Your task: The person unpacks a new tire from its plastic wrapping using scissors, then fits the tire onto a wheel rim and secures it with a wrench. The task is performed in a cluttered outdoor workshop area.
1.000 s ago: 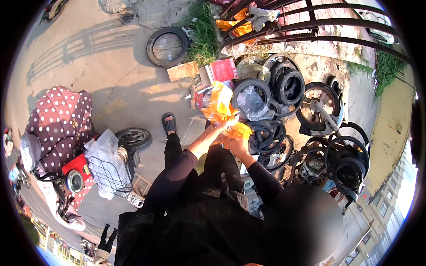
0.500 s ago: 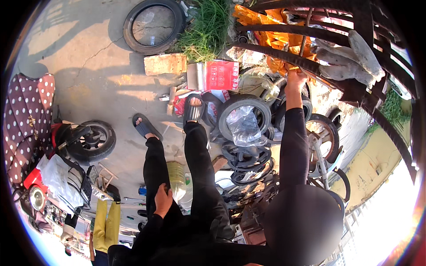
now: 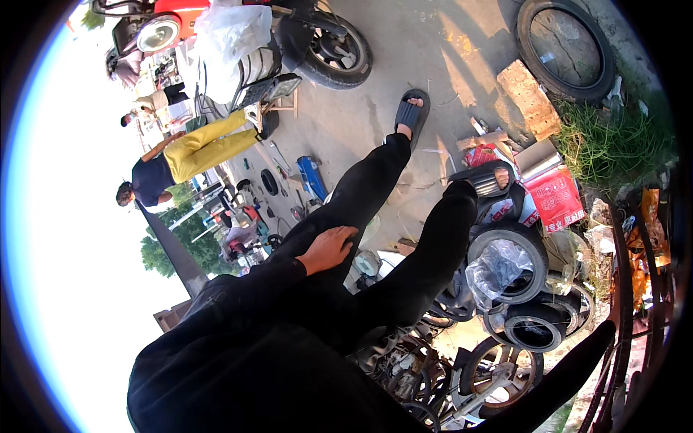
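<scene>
My left hand lies flat on my black-trousered thigh, its fingers draped over the cloth, holding nothing. My right arm, a long black sleeve, reaches out toward the curved dark metal bars at the right edge. No part of the right hand itself can be made out there. Crumpled orange sheeting shows behind those bars. Both my feet wear dark slides, one slide standing on bare concrete and the other slide beside a red and white carton.
Used tyres are heaped by my legs, with clear plastic on one. Nearby lie a wheel, a tan block, grass and another tyre. A red scooter and a person in yellow trousers are at upper left.
The whole view has swung and tilted, bringing the person in yellow trousers further into sight. My right hand, earlier seen at the bars and orange sheeting, no longer shows. My left hand stays on the thigh.
</scene>
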A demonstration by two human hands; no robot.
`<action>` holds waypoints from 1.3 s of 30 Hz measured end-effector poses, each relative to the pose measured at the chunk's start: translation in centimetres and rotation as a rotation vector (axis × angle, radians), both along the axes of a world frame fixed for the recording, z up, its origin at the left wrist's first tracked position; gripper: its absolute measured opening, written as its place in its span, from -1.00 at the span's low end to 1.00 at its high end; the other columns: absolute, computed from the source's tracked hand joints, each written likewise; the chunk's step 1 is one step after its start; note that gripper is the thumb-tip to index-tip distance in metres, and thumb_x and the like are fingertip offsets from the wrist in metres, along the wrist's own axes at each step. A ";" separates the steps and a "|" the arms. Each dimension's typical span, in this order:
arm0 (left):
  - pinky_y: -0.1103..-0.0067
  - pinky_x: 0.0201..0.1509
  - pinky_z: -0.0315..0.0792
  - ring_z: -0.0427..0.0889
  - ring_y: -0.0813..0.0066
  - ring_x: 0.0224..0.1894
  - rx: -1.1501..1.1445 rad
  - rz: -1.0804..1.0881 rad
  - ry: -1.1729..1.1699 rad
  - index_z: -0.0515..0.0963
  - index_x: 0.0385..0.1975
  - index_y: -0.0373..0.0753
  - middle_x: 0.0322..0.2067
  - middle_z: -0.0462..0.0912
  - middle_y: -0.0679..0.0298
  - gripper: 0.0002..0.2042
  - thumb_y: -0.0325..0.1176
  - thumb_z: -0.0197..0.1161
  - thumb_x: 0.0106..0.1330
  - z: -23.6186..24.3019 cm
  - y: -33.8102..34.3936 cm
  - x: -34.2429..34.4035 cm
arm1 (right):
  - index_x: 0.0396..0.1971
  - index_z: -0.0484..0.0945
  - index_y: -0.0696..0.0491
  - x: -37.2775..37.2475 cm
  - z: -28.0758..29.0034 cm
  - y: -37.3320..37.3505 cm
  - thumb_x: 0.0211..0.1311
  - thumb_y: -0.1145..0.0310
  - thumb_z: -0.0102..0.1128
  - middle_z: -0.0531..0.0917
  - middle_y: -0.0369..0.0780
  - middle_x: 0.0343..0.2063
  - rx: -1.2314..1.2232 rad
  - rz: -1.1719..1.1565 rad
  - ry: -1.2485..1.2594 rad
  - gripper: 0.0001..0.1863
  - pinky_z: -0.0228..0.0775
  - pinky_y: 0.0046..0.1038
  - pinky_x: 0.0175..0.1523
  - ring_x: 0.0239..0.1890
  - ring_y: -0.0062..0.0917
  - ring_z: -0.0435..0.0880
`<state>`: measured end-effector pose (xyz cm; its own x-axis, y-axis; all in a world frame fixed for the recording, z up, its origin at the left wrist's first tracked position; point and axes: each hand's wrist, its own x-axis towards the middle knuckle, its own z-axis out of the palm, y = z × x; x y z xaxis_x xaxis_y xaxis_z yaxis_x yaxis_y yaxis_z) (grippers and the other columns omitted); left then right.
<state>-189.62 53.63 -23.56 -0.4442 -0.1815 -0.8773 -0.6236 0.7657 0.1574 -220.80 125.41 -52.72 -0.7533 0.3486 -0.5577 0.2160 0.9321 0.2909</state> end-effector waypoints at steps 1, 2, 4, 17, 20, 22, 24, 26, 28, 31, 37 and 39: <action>0.29 0.20 0.41 0.55 0.03 0.08 -0.020 0.013 0.005 0.48 0.04 -0.28 -0.02 0.59 0.06 -0.70 -0.40 0.14 0.33 0.8 0.3 0.2 | 0.04 0.55 0.10 -0.5 0.4 -0.1 0.39 0.20 0.14 0.70 -0.06 -0.21 0.024 0.048 -0.037 -0.64 0.54 -0.20 -0.04 -0.14 -0.21 0.70; 0.30 0.20 0.41 0.55 0.05 0.09 0.004 0.005 0.025 0.47 0.04 -0.28 -0.02 0.59 0.07 -0.70 -0.41 0.14 0.33 0.5 -0.5 0.2 | 0.05 0.55 0.10 -0.2 2.5 0.7 0.40 0.19 0.13 0.71 -0.05 -0.21 0.091 0.080 -0.059 -0.63 0.54 -0.20 -0.05 -0.14 -0.20 0.70; 0.31 0.18 0.43 0.57 0.07 0.08 0.000 -0.024 0.074 0.47 0.04 -0.28 -0.02 0.59 0.07 -0.70 -0.41 0.15 0.32 1.4 -0.9 0.4 | 0.06 0.55 0.11 0.6 4.6 0.7 0.41 0.17 0.11 0.71 -0.03 -0.22 0.173 0.182 -0.146 -0.62 0.55 -0.18 -0.06 -0.15 -0.19 0.70; 0.29 0.11 0.46 0.58 0.03 0.02 0.106 0.285 0.248 0.45 0.06 -0.29 -0.04 0.55 0.03 -0.68 -0.39 0.17 0.33 2.4 -10.1 7.4 | -0.11 0.53 0.20 21.4 16.0 -16.7 0.31 0.30 0.20 0.64 -0.19 -0.27 -0.523 -0.630 -0.282 -0.70 0.47 -0.47 -0.28 -0.26 -0.36 0.69; 0.27 0.08 0.47 0.58 -0.02 -0.01 0.024 0.420 0.426 0.46 0.06 -0.30 0.00 0.54 -0.01 -0.67 -0.37 0.19 0.32 5.1 -15.1 10.0 | -0.14 0.57 0.16 27.9 21.1 -30.9 0.29 0.36 0.20 0.59 -0.33 -0.45 -0.829 -0.792 -0.486 -0.78 0.36 -0.60 -0.46 -0.49 -0.58 0.60; 0.25 0.01 0.49 0.62 -0.07 -0.09 -0.045 0.614 0.459 0.51 -0.01 -0.32 -0.10 0.62 -0.04 -0.72 -0.36 0.19 0.32 6.7 -18.7 12.5 | -0.17 0.63 0.26 28.6 25.1 -38.0 0.20 0.38 0.27 0.75 -0.05 -0.33 -0.616 0.254 -0.506 -0.72 0.55 -0.41 -0.17 -0.30 -0.37 0.76; 0.20 -0.01 0.50 0.63 -0.10 -0.13 -0.038 0.788 0.419 0.53 -0.07 -0.31 -0.18 0.65 -0.07 -0.74 -0.32 0.15 0.32 6.6 -22.1 17.8 | -0.17 0.61 0.31 27.9 27.1 -42.7 0.20 0.40 0.28 0.74 -0.02 -0.29 -0.765 0.159 -0.516 -0.70 0.59 -0.37 -0.16 -0.26 -0.33 0.77; 0.14 -0.05 0.51 0.64 -0.13 -0.18 -0.100 0.935 0.401 0.56 -0.13 -0.29 -0.29 0.67 -0.08 -0.75 -0.28 0.12 0.32 8.4 -25.0 23.3 | -0.07 0.55 0.25 25.6 25.5 -47.1 0.22 0.47 0.24 0.68 -0.16 -0.35 -0.835 -0.298 -0.584 -0.71 0.50 -0.54 -0.38 -0.42 -0.48 0.67; 0.11 -0.08 0.52 0.65 -0.15 -0.21 -0.255 1.067 0.362 0.59 -0.17 -0.28 -0.35 0.67 -0.10 -0.73 -0.24 0.09 0.32 10.9 -26.8 28.6 | -0.07 0.56 0.27 21.9 27.9 -58.8 0.21 0.49 0.22 0.68 -0.13 -0.30 -0.859 -0.111 -0.573 -0.70 0.53 -0.50 -0.38 -0.43 -0.50 0.65; 0.09 -0.09 0.54 0.67 -0.14 -0.18 -0.380 1.358 0.204 0.63 -0.23 -0.30 -0.31 0.68 -0.13 -0.68 -0.18 0.07 0.31 11.2 -23.1 38.5 | -0.11 0.58 0.27 17.5 30.6 -72.4 0.22 0.53 0.16 0.68 -0.14 -0.30 -0.921 0.369 -0.531 -0.75 0.60 -0.44 -0.15 -0.30 -0.49 0.67; 0.25 0.05 0.53 0.68 -0.01 -0.01 -0.159 1.543 -0.212 0.70 -0.17 -0.30 -0.12 0.70 -0.10 -0.56 -0.02 0.10 0.30 10.0 -13.6 48.6 | -0.23 0.61 0.28 12.8 33.9 -95.8 0.24 0.43 0.17 0.71 -0.12 -0.42 -0.952 0.640 -0.659 -0.78 0.57 -0.47 -0.26 -0.41 -0.47 0.71; 0.13 -0.13 0.55 0.70 -0.05 -0.18 -0.266 1.339 -0.030 0.70 -0.31 -0.27 -0.36 0.69 -0.05 -0.73 -0.27 0.09 0.24 6.4 -11.3 49.9 | -0.21 0.59 0.31 13.4 34.5 -100.8 0.30 0.43 0.15 0.69 -0.16 -0.43 -0.851 0.682 -0.762 -0.77 0.55 -0.52 -0.32 -0.43 -0.52 0.69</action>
